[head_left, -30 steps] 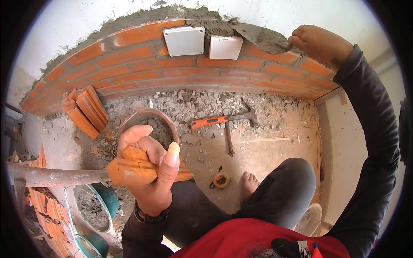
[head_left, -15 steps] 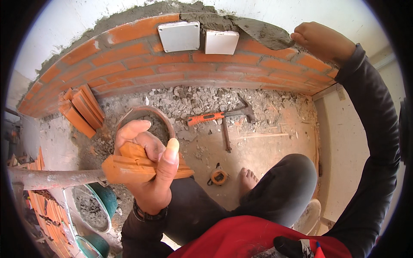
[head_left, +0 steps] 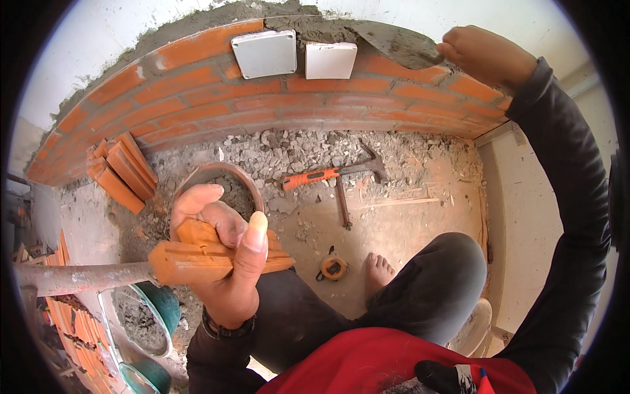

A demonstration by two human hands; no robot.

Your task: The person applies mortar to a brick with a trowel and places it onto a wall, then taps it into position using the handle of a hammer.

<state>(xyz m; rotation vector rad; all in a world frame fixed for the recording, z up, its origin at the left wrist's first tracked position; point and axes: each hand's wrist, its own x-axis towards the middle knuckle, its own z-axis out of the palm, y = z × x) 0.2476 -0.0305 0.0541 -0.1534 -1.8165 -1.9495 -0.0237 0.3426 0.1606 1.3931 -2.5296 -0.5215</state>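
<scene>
My left hand (head_left: 230, 276) is closed around orange broken brick pieces (head_left: 197, 259), its thumb pressed along their side. The pieces are held above a round tub of mortar (head_left: 226, 176), partly hidden behind my fingers. Up at the right, my right hand (head_left: 489, 56) grips a trowel (head_left: 403, 46) whose handle is covered by my fist. Its mortar-smeared blade lies along the top of a low brick wall (head_left: 262, 104), by the wet mortar bed (head_left: 315, 27). Two white box covers, one larger (head_left: 264, 54) and one smaller (head_left: 331, 61), are set in the wall left of the blade.
An orange-handled hammer (head_left: 312, 178) lies among rubble, beside a metal bar (head_left: 343, 205). A tape measure (head_left: 333, 268) sits near my bare foot (head_left: 378, 270). Brick pieces (head_left: 121, 172) lean at left. A pole (head_left: 85, 278) crosses above a green mortar bucket (head_left: 163, 308).
The view has shifted slightly, with the wall and covers a little farther left in it. The trowel blade now lies slightly farther right of the covers; my left hand keeps its hold.
</scene>
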